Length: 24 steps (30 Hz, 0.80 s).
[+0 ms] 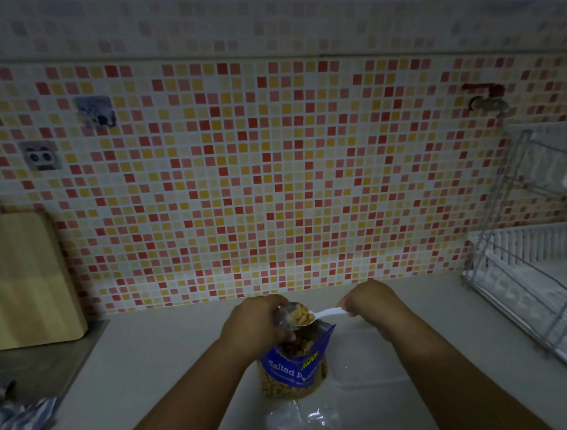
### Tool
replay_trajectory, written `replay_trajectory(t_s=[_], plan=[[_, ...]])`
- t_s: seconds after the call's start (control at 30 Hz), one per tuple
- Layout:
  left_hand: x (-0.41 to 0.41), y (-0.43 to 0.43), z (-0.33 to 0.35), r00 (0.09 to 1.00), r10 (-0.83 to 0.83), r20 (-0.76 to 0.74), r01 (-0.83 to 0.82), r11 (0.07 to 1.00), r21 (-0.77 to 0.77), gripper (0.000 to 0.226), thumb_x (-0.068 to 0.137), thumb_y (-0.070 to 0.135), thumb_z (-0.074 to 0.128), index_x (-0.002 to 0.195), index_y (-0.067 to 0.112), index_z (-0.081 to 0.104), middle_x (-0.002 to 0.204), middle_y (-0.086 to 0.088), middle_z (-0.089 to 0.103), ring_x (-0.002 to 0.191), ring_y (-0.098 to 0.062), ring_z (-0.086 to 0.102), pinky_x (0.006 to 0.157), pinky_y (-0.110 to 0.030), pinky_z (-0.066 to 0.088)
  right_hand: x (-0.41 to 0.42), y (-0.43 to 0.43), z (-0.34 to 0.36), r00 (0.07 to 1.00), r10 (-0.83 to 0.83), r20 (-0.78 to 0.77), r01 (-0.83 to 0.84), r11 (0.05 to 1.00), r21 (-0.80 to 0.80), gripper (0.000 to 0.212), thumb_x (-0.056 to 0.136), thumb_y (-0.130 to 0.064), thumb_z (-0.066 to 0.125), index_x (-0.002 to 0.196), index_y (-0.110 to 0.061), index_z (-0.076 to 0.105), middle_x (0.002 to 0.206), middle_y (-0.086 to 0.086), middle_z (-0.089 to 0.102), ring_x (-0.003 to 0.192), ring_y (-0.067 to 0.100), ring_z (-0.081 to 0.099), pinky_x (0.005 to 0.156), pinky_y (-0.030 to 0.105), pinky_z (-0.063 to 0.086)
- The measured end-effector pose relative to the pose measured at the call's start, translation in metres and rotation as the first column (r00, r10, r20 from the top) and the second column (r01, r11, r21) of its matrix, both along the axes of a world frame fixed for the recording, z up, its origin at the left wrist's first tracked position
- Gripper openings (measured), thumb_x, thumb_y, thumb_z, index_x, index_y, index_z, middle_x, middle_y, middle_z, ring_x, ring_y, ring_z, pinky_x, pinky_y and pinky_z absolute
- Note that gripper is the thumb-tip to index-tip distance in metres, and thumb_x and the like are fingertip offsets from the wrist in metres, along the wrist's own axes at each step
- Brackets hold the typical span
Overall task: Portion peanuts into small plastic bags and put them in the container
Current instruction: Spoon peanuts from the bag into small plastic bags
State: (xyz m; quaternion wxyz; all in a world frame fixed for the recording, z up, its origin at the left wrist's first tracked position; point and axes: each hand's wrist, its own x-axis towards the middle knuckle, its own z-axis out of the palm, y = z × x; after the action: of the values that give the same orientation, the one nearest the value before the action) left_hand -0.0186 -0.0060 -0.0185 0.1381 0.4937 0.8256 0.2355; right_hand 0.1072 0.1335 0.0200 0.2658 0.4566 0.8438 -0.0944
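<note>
A heaped white spoon (pixel 326 313) of peanuts (pixel 301 314) could have spilled onto the table (pixel 152 369) if it tipped or missed the narrow mouth of the small clear bag (pixel 283 318). The right hand (pixel 369 301) pinched the spoon's handle. The left hand (pixel 255 324) gripped the small clear bag against the spoon's bowl, just above the open blue peanut packet (pixel 295 367) toward the table's near edge. The clear container (pixel 365 358) sat just to its right.

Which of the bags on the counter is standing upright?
The blue Salted Peanuts bag, open at the top with peanuts showing inside; the clear plastic bags nearer the camera lie flat.
</note>
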Motion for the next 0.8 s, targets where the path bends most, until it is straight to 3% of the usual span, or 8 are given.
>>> replay_trajectory(t_s=[0.13, 0.23, 0.3, 0.37, 0.47, 0.57, 0.67, 0.8], plan=[[0.005, 0.006, -0.002, 1.0, -0.011, -0.014, 0.011, 1.0, 0.004, 0.054, 0.064, 0.034, 0.081, 0.114, 0.029, 0.06, 0.111, 0.002, 0.065, 0.1, -0.019, 0.059, 0.083, -0.034, 0.053, -0.007, -0.008, 0.0, 0.995, 0.055, -0.079, -0.054, 0.998, 0.007, 0.038, 0.095, -0.011, 0.038, 0.132, -0.009, 0.047, 0.081, 0.006, 0.04, 0.062, 0.014, 0.036, 0.079, 0.028, 0.035], [0.005, 0.009, -0.006, 1.0, -0.001, 0.028, 0.001, 1.0, 0.022, 0.054, 0.063, 0.035, 0.081, 0.113, 0.029, 0.06, 0.108, 0.002, 0.065, 0.096, -0.017, 0.06, 0.082, -0.035, 0.054, -0.004, -0.014, -0.003, 0.963, 0.055, -0.264, -0.053, 0.999, 0.013, 0.034, 0.091, -0.011, 0.045, 0.124, -0.009, 0.057, 0.085, 0.006, 0.054, 0.08, 0.022, 0.055, 0.081, 0.03, 0.045], [0.005, 0.011, -0.008, 0.998, -0.004, 0.067, 0.001, 0.999, 0.037, 0.054, 0.063, 0.034, 0.081, 0.112, 0.029, 0.059, 0.107, 0.002, 0.065, 0.095, -0.017, 0.06, 0.082, -0.035, 0.054, -0.001, -0.019, -0.007, 0.872, 0.048, -0.488, -0.037, 0.999, 0.033, 0.027, 0.089, -0.013, 0.049, 0.109, -0.011, 0.067, 0.102, 0.007, 0.066, 0.096, 0.025, 0.062, 0.087, 0.033, 0.051], [0.004, 0.01, -0.009, 0.993, 0.007, 0.12, -0.016, 0.997, 0.071, 0.058, 0.064, 0.032, 0.081, 0.117, 0.028, 0.058, 0.111, 0.003, 0.064, 0.098, -0.017, 0.06, 0.084, -0.032, 0.053, 0.004, -0.024, -0.009, 0.761, 0.123, -0.637, -0.045, 0.99, 0.137, 0.025, 0.089, -0.015, 0.049, 0.099, -0.016, 0.072, 0.104, 0.002, 0.069, 0.096, 0.022, 0.062, 0.088, 0.033, 0.052], [0.0, 0.009, -0.011, 0.98, 0.046, 0.194, -0.075, 0.987, 0.142, 0.058, 0.065, 0.032, 0.082, 0.118, 0.025, 0.059, 0.102, 0.008, 0.062, 0.093, -0.01, 0.059, 0.078, -0.021, 0.049, 0.006, -0.031, -0.009, 0.631, 0.453, -0.63, -0.203, 0.88, 0.429, 0.023, 0.091, -0.019, 0.051, 0.1, -0.023, 0.071, 0.101, -0.003, 0.068, 0.099, 0.019, 0.056, 0.087, 0.029, 0.043], [-0.003, 0.007, -0.013, 0.948, 0.061, 0.313, -0.139, 0.963, 0.232, 0.043, 0.066, 0.027, 0.082, 0.105, 0.024, 0.062, 0.094, 0.008, 0.063, 0.082, -0.005, 0.058, 0.067, -0.013, 0.046, 0.011, -0.036, 0.001, 0.504, 0.707, -0.496, -0.265, 0.673, 0.691, 0.017, 0.07, -0.017, 0.068, 0.084, -0.026, 0.074, 0.079, -0.008, 0.069, 0.078, 0.018, 0.06, 0.071, 0.027, 0.044], [-0.005, 0.004, -0.014, 0.905, 0.034, 0.424, -0.184, 0.93, 0.319, 0.034, 0.069, 0.024, 0.08, 0.098, 0.023, 0.064, 0.096, 0.005, 0.067, 0.088, -0.011, 0.062, 0.074, -0.022, 0.052, 0.019, -0.038, 0.008, 0.418, 0.814, -0.404, -0.214, 0.52, 0.827, 0.023, 0.061, -0.018, 0.069, 0.083, -0.024, 0.073, 0.077, -0.008, 0.068, 0.073, 0.016, 0.06, 0.068, 0.027, 0.048], [-0.01, -0.003, -0.011, 0.768, -0.022, 0.641, -0.303, 0.868, 0.393, 0.029, 0.073, 0.013, 0.076, 0.097, 0.024, 0.064, 0.102, 0.001, 0.068, 0.097, -0.015, 0.064, 0.072, -0.022, 0.054, 0.026, -0.032, 0.016, 0.482, 0.708, -0.516, 0.022, 0.579, 0.815, 0.025, 0.062, -0.008, 0.073, 0.085, -0.016, 0.073, 0.08, 0.0, 0.07, 0.075, 0.021, 0.062, 0.07, 0.029, 0.049]])
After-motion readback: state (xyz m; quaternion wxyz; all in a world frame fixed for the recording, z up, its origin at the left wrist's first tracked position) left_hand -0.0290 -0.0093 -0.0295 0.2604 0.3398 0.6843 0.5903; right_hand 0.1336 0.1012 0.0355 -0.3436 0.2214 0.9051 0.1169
